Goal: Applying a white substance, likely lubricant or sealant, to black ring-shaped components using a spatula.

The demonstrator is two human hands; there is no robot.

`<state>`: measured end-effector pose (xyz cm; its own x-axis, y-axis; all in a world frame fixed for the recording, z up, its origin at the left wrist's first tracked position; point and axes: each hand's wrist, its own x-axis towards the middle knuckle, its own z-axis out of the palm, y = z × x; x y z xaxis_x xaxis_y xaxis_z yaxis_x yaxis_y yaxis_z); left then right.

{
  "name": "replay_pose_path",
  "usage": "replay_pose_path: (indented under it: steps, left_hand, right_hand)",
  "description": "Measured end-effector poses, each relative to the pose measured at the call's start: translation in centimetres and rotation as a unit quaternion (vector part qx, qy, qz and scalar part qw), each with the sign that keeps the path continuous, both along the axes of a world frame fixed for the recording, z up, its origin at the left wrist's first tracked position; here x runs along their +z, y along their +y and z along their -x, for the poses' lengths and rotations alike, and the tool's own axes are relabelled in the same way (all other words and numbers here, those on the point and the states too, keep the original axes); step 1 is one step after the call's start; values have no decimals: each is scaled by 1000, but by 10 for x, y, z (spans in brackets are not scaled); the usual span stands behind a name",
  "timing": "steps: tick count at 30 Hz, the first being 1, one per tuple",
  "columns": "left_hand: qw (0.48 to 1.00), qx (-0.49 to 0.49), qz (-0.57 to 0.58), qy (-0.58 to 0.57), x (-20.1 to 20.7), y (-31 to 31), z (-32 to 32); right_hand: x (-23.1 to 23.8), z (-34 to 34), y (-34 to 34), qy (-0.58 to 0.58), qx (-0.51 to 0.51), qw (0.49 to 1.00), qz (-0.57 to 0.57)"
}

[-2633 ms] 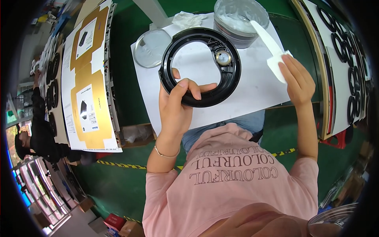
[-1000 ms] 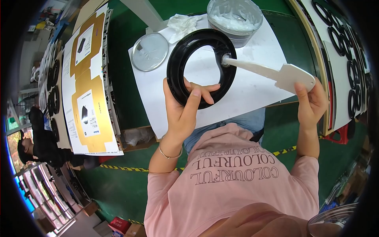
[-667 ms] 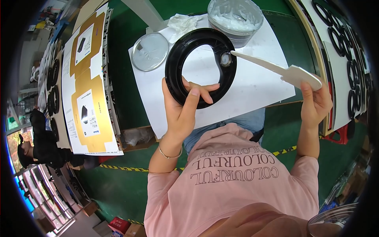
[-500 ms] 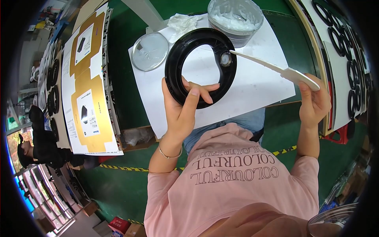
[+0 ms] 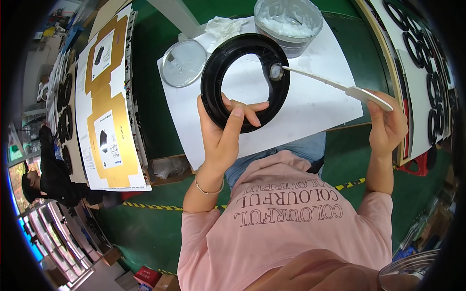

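Note:
My left hand [image 5: 228,121] is closed around the lower edge of a black plastic ring [image 5: 212,80], fingers through its opening, holding it up above the white sheet. On the ring's right side sits a round recess [image 5: 276,72] with whitish paste in it. In my right hand [image 5: 387,121] I pinch the wide end of a white spatula [image 5: 340,86]. Its thin tip reaches left to the recess and seems to touch its edge. Behind the ring stands a clear tub [image 5: 289,29] of white grease. Its round transparent lid [image 5: 184,63] lies at left, beside a crumpled tissue [image 5: 224,32].
A white sheet [image 5: 325,106] covers the green table. Flat gold-and-white printed cardboard [image 5: 108,121] is stacked at the left. Several black rings [image 5: 412,51] lie on a board at the right. A grey post [image 5: 177,17] rises at the back. A person in black [image 5: 58,167] is at the far left.
The ring has shifted very slightly left. The spatula's tip has dropped a little along the edge of the recess. Both grips are the same.

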<state>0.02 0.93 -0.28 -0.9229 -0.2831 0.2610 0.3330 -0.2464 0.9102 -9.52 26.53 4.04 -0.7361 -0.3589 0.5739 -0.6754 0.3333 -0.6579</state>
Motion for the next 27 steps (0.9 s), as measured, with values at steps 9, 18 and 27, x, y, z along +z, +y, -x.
replay_pose_path:
  steps: [9,18,27]
  left_hand:
    - [1000,8,13,-6,0,-3,0]
    - [995,16,-73,-73,8,1,1]
    - [987,32,-117,-109,9,3,5]
  right_hand:
    - [-9,-2,5,-46,16,999,-3]
    - [-39,61,0,-167,-79,938,295]
    - [-77,89,1,-451,-71,831,317]
